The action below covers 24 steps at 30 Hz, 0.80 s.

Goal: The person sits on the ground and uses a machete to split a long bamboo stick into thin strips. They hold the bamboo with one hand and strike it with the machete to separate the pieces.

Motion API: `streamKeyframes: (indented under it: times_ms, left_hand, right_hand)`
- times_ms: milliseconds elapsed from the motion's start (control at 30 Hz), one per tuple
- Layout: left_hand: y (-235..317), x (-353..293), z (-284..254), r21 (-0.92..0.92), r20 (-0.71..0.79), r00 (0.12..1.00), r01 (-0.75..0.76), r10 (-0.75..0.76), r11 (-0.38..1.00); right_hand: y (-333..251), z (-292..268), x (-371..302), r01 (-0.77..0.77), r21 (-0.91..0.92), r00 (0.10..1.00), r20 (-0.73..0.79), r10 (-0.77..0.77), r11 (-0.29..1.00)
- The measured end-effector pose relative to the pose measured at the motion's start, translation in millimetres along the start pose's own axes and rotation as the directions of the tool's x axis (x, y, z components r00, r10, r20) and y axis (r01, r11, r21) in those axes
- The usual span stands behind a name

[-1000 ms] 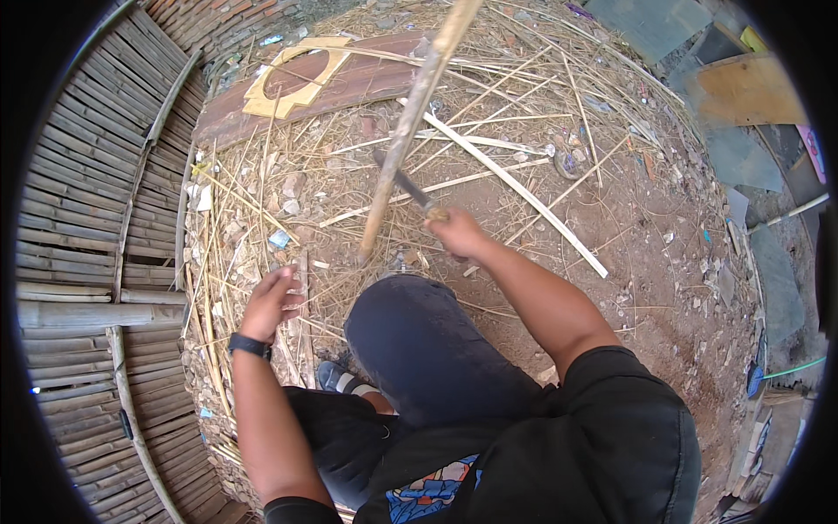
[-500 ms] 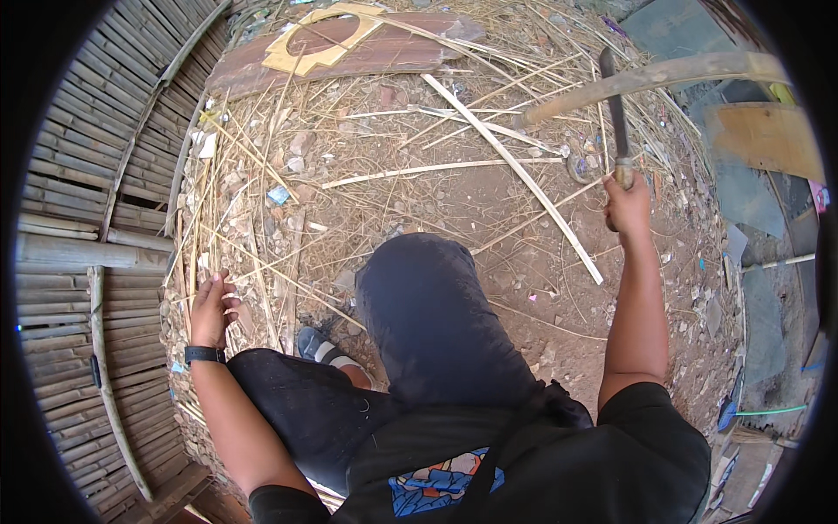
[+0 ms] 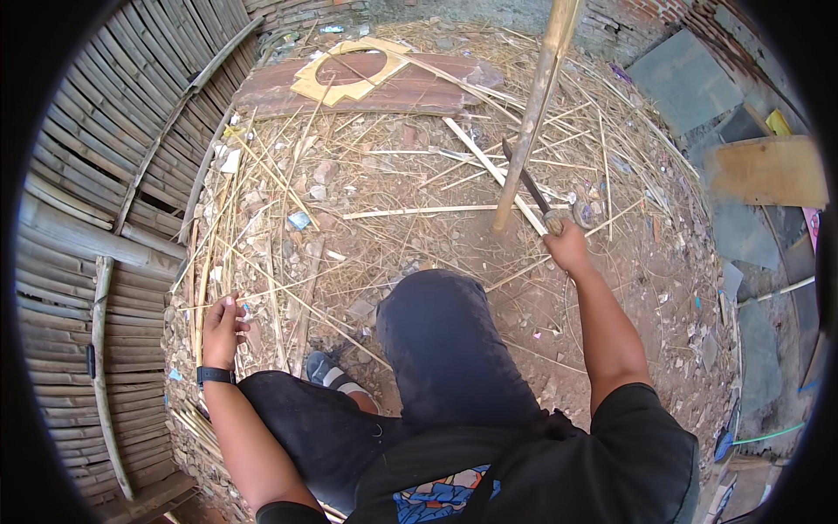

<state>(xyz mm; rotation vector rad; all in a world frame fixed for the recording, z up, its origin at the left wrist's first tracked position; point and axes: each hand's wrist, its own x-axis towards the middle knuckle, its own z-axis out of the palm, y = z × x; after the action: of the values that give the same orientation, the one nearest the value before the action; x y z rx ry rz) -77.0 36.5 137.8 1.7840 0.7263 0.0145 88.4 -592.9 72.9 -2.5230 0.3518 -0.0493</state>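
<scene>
My right hand [image 3: 567, 248] is closed round the handle of a machete [image 3: 532, 190], whose dark blade points up and to the left. That blade crosses a bamboo pole [image 3: 534, 113], which stands steeply with its lower end near the ground; whether the two touch I cannot tell. Beneath the blade a pale split bamboo strip [image 3: 485, 161] lies slantwise on the dirt. At the left, my left hand [image 3: 224, 330], with a dark band at the wrist, hovers over thin bamboo strips [image 3: 272, 307]. Its fingers are loosely bent and apart, and nothing shows clearly in them.
A brown board [image 3: 271, 89] lies at the far side with a yellow cut-out panel [image 3: 307, 87] on it. A bamboo-slat wall [image 3: 96, 218] runs along the left. Grey sheets [image 3: 685, 79] and a wooden board [image 3: 768, 170] lie at the right. My bent knee [image 3: 445, 341] is between my hands.
The bamboo pole has swung from a slant toward the right to nearly upright. My right hand has moved left and lower with the machete, its blade now tilted left. My left hand barely moved.
</scene>
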Motion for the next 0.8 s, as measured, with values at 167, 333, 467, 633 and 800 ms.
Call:
streamKeyframes:
  times_ms: [167,333,467,633,800]
  left_hand:
    - [6.6,-10.1,-7.2,-0.03,-0.059,0.998,0.004,-0.006,1.0]
    - [8.0,-6.2,3.6,0.003,-0.03,0.999,-0.035,0.035,0.999]
    - [6.8,-6.1,2.8,-0.026,-0.036,0.999,-0.026,0.025,0.999]
    - [5.6,-6.9,-1.4,-0.026,-0.037,0.999,-0.028,0.027,0.999]
    - [4.1,-7.4,-1.8,-0.028,-0.037,0.999,-0.036,0.035,0.999]
  right_hand:
    - [-63.7,-27.8,-7.4,0.111,0.11,0.99,-0.099,-0.101,0.988]
    - [13.4,50.7,-30.7,0.094,-0.125,0.981,-0.157,-0.113,0.988]
    - [40.2,82.3,-42.4,-0.009,-0.128,0.999,-0.036,0.004,0.992]
    - [18.1,58.8,-3.8,0.02,-0.171,0.999,0.052,-0.012,0.985]
    - [-5.1,-1.2,3.3,0.031,-0.104,0.999,-0.022,-0.034,0.994]
